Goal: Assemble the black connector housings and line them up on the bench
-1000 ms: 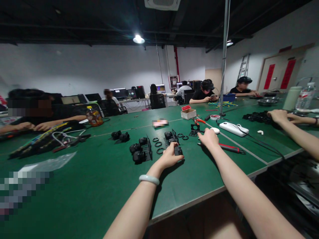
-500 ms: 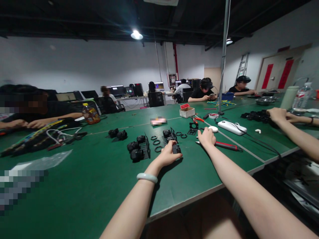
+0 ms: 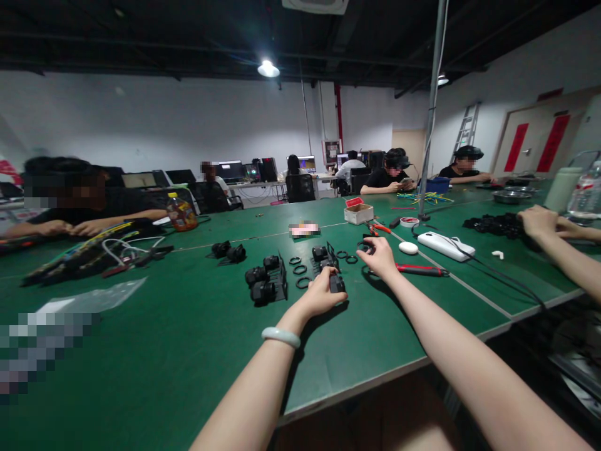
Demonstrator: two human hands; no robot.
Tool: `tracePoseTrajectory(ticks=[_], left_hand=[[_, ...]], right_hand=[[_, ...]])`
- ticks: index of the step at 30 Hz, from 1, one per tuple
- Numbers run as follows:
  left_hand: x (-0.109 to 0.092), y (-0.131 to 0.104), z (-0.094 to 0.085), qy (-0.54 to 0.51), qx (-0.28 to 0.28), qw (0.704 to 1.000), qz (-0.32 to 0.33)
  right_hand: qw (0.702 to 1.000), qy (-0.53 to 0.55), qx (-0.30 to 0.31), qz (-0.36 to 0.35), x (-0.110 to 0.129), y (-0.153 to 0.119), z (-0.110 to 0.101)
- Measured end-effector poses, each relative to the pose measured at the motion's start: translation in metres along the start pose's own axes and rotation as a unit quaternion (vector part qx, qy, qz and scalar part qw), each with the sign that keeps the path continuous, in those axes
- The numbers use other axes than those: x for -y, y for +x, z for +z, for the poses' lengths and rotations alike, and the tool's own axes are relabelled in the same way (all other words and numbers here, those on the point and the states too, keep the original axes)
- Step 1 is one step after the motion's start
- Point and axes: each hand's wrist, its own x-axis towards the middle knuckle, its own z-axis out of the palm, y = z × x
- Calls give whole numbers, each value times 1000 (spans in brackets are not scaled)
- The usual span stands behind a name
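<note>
My left hand (image 3: 322,294), with a pale bangle at its wrist, is closed around a black fitting (image 3: 337,284) that looks like a cable gland. Just behind it stand more black fittings on a slotted black bracket (image 3: 331,255). My right hand (image 3: 379,255) pinches a black plate-like piece (image 3: 364,245), mostly hidden by the fingers. Under and beside that hand lies a red-handled tool (image 3: 420,270). Several black rings (image 3: 299,269) rest left of my left hand, and two more rings (image 3: 346,257) lie between the hands. Another black bracket with fittings (image 3: 263,282) stands further left.
Farther off are black fittings (image 3: 228,252), a small white box (image 3: 359,213), orange-handled pliers (image 3: 379,228), a white power bank (image 3: 446,245) with a cable and a metal pole (image 3: 429,125). A co-worker's hands (image 3: 539,224) are at right; another person (image 3: 70,200) sits at left.
My right hand has moved left and closed on the black plate-like piece that lay in front of it. The left hand keeps its hold. The view has shifted slightly left.
</note>
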Motion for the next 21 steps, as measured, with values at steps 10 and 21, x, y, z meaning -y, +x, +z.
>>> tracePoseTrajectory(ticks=[10,21], left_hand=[[6,1,1,-26,-14,999,31],[-1,-2,1,-35,-16,999,20]], right_hand=[[958,35,257,-122,27,-26,-9],[920,198,326,-88,34,-31,-4]])
